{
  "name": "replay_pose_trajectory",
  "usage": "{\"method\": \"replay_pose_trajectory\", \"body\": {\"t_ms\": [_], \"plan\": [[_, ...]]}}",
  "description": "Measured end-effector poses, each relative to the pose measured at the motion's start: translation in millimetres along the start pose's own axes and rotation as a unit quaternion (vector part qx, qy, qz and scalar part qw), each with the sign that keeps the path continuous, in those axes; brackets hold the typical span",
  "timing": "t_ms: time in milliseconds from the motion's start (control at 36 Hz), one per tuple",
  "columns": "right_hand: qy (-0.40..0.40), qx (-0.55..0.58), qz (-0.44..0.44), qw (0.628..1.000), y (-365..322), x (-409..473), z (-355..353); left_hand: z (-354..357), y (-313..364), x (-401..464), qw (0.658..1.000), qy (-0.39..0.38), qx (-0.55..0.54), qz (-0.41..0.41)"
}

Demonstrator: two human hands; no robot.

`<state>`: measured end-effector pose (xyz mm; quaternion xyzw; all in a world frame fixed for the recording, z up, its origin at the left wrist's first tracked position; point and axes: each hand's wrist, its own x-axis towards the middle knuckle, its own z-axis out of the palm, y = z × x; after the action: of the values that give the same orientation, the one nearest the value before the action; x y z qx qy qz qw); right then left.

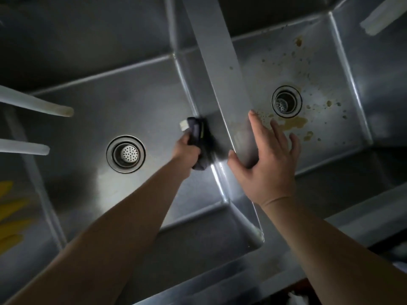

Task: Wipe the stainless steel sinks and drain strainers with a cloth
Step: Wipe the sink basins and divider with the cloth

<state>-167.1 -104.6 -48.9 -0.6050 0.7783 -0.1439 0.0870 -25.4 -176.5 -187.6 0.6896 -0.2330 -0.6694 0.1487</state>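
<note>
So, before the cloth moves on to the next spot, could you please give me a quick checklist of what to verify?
1. Cloth held firmly in the left hand: ok.
2. Cloth against the divider wall of the left sink: ok.
3. Right hand resting open on the divider, steadying: ok.
4. Left drain strainer free of visible debris: ok.
5. Right sink floor free of stains: not ok, brown splatter around the right drain strainer.
6. Cloth damp enough: cannot tell.

Divider [220,84] between left sink [92,106] and right sink [326,69]
</note>
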Motion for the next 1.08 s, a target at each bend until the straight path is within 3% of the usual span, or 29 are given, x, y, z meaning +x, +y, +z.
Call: {"method": "replay_pose_trajectory", "body": {"t_ms": [111, 222, 472, 611, 722, 806, 889, 944, 1000, 1028, 1083], "plan": [[-0.016, 0.002, 0.012, 1.000, -2.3, 0.1, -2.3, 36.0, -2.8, -19.4, 1.000, -0.023, 0.010, -0.018], [-0.034, -0.011, 0.018, 0.999, -3.1, 0.7, -2.4, 34.3, -6.0, -30.8, 0.998, 0.011, -0.066, -0.008], [-0.046, -0.045, 0.021, 0.998, -6.6, 1.3, -6.8, 15.5, 4.4, -125.5, 0.980, -0.082, -0.141, 0.111], [-0.046, -0.051, 0.030, 0.997, -9.6, 2.4, -9.6, 4.6, 9.0, -167.0, 0.949, -0.150, -0.207, 0.182], [-0.042, -0.023, 0.031, 0.998, -8.0, 1.1, -9.9, -3.4, 37.1, -178.5, 0.943, -0.117, -0.234, 0.205], [-0.044, -0.019, 0.024, 0.999, -7.2, 2.1, -8.9, -13.3, 89.6, -163.2, 0.940, 0.018, -0.119, 0.320], [-0.056, -0.019, 0.022, 0.998, -7.1, 2.6, -8.2, -17.6, 161.7, -143.1, 0.889, 0.154, 0.088, 0.422], [-0.066, -0.022, 0.018, 0.997, -5.4, 2.7, -8.3, -8.7, 206.5, -127.9, 0.843, 0.151, 0.287, 0.430], [-0.076, -0.020, 0.015, 0.997, -4.5, 2.9, -8.3, 7.8, 237.3, -116.5, 0.773, 0.128, 0.479, 0.397], [-0.079, -0.018, 0.014, 0.997, -4.4, 3.2, -8.6, 16.6, 245.8, -111.9, 0.746, 0.125, 0.530, 0.384], [-0.084, -0.013, 0.013, 0.996, -5.4, 3.8, -9.4, 29.4, 251.4, -110.0, 0.734, 0.123, 0.562, 0.360]]}}
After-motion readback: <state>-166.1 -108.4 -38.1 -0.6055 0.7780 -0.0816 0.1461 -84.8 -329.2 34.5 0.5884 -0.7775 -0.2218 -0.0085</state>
